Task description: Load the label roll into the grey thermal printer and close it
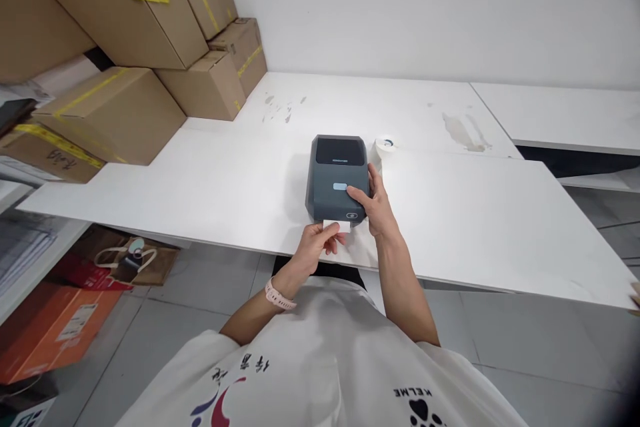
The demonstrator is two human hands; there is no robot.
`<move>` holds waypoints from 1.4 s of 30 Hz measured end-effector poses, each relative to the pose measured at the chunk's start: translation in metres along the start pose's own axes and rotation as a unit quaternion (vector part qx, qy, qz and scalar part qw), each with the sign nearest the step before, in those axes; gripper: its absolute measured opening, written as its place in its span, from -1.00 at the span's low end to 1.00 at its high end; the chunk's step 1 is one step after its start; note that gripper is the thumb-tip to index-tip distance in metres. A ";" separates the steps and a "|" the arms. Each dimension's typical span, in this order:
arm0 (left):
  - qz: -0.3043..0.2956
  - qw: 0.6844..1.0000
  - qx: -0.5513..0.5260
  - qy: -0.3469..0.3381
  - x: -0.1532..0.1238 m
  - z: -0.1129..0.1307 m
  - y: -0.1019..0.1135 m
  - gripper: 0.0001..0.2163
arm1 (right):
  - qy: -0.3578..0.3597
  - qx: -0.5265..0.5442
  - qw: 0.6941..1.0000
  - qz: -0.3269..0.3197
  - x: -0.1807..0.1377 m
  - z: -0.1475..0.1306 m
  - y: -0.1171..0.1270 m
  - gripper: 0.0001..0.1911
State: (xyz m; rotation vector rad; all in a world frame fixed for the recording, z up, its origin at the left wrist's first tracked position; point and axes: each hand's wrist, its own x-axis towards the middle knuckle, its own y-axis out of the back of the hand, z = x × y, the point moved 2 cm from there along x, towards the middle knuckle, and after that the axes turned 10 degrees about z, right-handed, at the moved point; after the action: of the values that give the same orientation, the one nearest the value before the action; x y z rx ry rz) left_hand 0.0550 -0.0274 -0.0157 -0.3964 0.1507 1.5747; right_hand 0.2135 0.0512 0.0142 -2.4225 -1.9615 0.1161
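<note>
A dark grey label printer (333,203) stands on the white table close to its front edge. From the slot at its near end a short white label strip (334,225) sticks out. My left hand (320,240) pinches that strip between thumb and fingers. Along the printer's right side lies my right hand (376,203), its fingers wrapped round the side and its thumb on the top beside the pale button (340,187). A white label roll (384,145) rests on the table just behind and right of the printer.
Several taped cardboard boxes (110,107) are stacked at the table's left end. A white wall (400,13) rises behind the table (225,180). An orange box (60,327) and a paper bag (150,263) are low on the left. Open shelving (610,180) lies at the right.
</note>
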 end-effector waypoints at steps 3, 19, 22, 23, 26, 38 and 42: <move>0.010 0.997 0.030 -0.067 0.012 0.000 0.003 -0.57 | -0.006 -0.012 1.000 -0.007 -0.001 -0.004 -0.001 0.20; 0.018 0.989 0.036 -0.142 0.010 -0.005 0.026 -0.40 | 0.059 -0.092 0.994 -0.004 -0.009 -0.012 0.008 -0.11; 0.173 0.965 0.000 -0.199 0.016 0.020 0.052 -0.39 | 0.091 -0.100 0.991 -0.016 -0.028 -0.014 0.020 -0.27; 0.221 0.953 0.006 -0.206 0.023 0.030 0.059 -0.42 | 0.111 -0.107 0.988 -0.023 -0.031 -0.017 0.021 -0.26; 0.248 0.945 0.037 -0.211 0.058 0.058 0.066 -0.68 | 0.193 -0.142 0.971 -0.015 -0.026 -0.036 0.013 -0.10; 0.084 0.971 0.171 -0.145 0.138 0.079 0.018 -0.04 | 0.386 -0.202 0.899 0.054 0.148 -0.122 -0.033 -0.07; 0.086 0.971 0.146 -0.167 0.143 0.069 0.022 -0.03 | 0.441 -0.280 0.847 0.096 0.129 -0.124 -0.032 -0.24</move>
State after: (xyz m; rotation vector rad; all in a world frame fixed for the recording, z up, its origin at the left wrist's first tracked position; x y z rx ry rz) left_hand 0.0230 0.1295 -0.0035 0.1160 0.1570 1.7346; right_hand 0.2174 0.1877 0.1343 -2.2260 -1.3979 -1.4666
